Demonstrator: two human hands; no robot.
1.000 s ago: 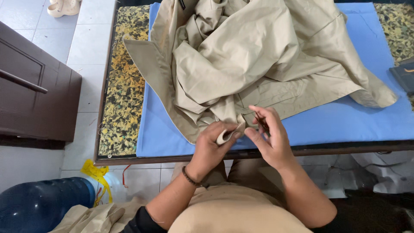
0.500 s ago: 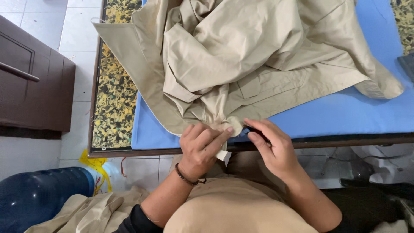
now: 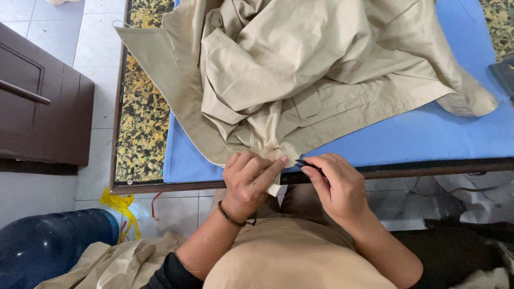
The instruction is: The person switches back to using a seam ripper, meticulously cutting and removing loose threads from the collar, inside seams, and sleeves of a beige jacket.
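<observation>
A crumpled beige garment [image 3: 300,69] lies on a blue cloth [image 3: 417,139] that covers the table. At the table's near edge, my left hand [image 3: 249,182] pinches the garment's lower hem, a small pale bit of fabric showing under the fingers. My right hand [image 3: 334,184] sits just to its right, closed around a small dark tool [image 3: 306,165] whose tip points at the pinched hem. A dark bracelet circles my left wrist.
The table edge [image 3: 160,187] has a mottled yellow-black surface [image 3: 142,118] left of the blue cloth. A dark wooden cabinet [image 3: 43,107] stands at left on the tiled floor. A blue water jug [image 3: 48,246] and more beige fabric [image 3: 112,265] lie below. A dark object [image 3: 503,75] sits at the right edge.
Both hands have drawn the hem slightly toward the table's near edge, and the garment has shifted with them. The right hand now holds the dark tool's tip against the hem.
</observation>
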